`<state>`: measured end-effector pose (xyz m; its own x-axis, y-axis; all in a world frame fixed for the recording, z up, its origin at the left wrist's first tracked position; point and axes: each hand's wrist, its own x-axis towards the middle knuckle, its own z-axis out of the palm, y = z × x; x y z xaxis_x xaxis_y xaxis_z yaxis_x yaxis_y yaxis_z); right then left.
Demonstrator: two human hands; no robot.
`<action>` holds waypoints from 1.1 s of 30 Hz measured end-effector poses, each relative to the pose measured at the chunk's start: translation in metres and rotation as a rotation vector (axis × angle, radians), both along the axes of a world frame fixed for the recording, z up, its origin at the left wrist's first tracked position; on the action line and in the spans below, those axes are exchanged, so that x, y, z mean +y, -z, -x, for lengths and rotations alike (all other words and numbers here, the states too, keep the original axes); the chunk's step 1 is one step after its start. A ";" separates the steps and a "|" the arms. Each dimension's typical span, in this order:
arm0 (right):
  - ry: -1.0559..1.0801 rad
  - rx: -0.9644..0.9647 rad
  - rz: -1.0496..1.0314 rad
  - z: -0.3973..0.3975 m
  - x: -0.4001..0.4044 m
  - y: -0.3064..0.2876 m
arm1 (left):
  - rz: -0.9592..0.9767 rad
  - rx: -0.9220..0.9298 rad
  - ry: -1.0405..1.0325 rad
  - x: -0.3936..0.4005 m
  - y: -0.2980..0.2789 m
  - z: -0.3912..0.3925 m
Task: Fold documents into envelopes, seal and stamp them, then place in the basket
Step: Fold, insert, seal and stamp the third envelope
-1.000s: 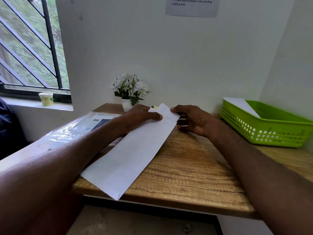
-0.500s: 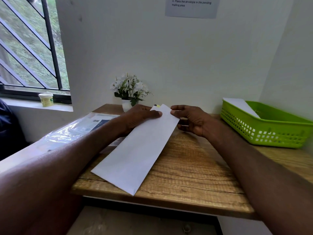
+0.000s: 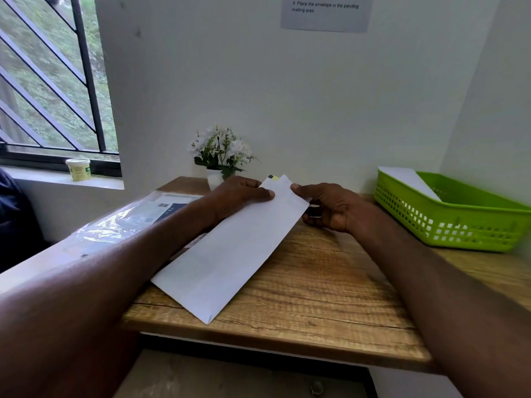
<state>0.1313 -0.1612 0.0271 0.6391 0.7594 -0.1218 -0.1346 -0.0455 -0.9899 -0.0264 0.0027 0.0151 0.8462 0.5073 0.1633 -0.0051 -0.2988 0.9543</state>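
Item: envelope (image 3: 230,248), on surface (image 3: 316,297).
I pinch its far end with both hands, left (image 3: 238,196), right (image 3: 330,206); light, floppy, best held by edges.

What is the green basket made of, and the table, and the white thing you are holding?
Basket: looks like glossy moulded plastic, with rows of punched holes.
Table: wood or a wood-look board, matte, with grain lines.
White envelope: paper, thin, flat, creased at its edges, held by both hands.
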 end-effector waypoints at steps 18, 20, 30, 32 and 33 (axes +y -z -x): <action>-0.062 0.145 -0.073 -0.002 0.002 0.000 | 0.053 -0.051 0.009 0.000 0.003 -0.001; -0.086 0.156 -0.067 -0.003 0.002 0.000 | 0.048 -0.060 0.005 0.000 0.002 -0.001; -0.098 0.121 -0.001 -0.005 -0.001 0.000 | 0.009 -0.052 0.002 -0.002 0.001 -0.002; -0.119 0.142 -0.006 -0.006 -0.001 0.000 | -0.003 -0.051 -0.003 -0.002 0.001 -0.001; -0.123 0.139 -0.004 -0.006 -0.002 0.000 | 0.005 -0.057 -0.008 -0.003 0.000 -0.001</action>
<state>0.1370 -0.1632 0.0272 0.5185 0.8317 -0.1987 -0.2633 -0.0659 -0.9625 -0.0252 0.0002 0.0148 0.8313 0.5152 0.2086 -0.0567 -0.2947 0.9539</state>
